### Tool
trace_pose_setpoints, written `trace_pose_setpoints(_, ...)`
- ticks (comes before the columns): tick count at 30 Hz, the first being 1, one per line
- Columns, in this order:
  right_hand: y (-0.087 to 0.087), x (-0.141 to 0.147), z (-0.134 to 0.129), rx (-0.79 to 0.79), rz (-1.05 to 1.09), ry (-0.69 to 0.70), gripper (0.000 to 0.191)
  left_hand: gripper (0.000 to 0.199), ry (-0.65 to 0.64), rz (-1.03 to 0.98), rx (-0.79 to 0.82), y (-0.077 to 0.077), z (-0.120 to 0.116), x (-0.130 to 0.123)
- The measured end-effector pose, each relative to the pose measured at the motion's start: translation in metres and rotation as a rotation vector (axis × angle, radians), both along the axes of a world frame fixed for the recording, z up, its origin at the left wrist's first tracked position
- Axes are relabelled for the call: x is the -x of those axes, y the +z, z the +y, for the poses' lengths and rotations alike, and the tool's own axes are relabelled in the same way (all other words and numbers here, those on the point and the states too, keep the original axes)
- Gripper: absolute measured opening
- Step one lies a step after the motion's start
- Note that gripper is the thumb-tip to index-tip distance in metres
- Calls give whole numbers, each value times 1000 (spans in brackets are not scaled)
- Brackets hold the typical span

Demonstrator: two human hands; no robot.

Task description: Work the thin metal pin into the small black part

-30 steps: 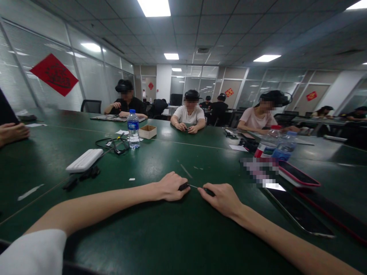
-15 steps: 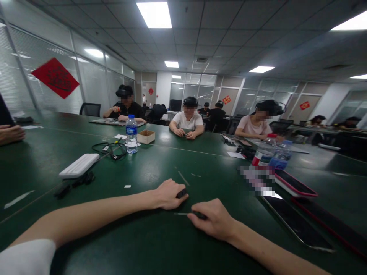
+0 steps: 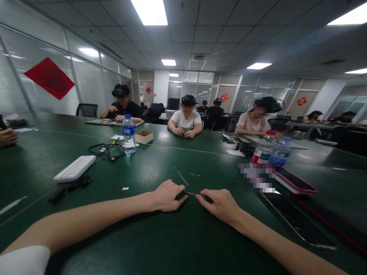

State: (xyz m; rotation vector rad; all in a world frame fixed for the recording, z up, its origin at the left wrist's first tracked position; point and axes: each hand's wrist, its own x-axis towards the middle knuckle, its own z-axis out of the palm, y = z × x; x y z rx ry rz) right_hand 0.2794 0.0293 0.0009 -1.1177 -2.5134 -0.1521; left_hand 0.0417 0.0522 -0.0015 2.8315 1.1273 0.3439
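My left hand (image 3: 166,195), resting low over the green table (image 3: 137,233), is closed on a small black block (image 3: 181,195) pinched between thumb and fingers. To its right, my right hand (image 3: 223,207) grips a small screwdriver (image 3: 207,198) by its dark handle. The thin metal shaft points left and its tip reaches the end of the black block. Whether the tip sits inside the block or only touches it, I cannot tell. Most of the handle is hidden by my fingers.
Left stand a white power strip (image 3: 75,169), black cables (image 3: 107,151), a water bottle (image 3: 129,135) and an open box (image 3: 144,136). Right lie a dark phone (image 3: 296,219), a red-edged phone (image 3: 295,179) and two bottles (image 3: 263,148). Several people sit around the table.
My right hand has moved up and slightly right with the screwdriver, bringing its shaft into line with the black block. My left hand has stayed almost in place. The view has shifted slightly.
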Motion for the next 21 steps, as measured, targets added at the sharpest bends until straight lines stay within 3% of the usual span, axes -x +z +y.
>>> trace_pose_setpoints(13,3,11,-10,-20,-67,-86,41,33,48,31,-23,-3,1,0)
trace_pose_setpoints(21,2,4,-8,19,94,39,38,33,25,14,-5,-1,-2,2)
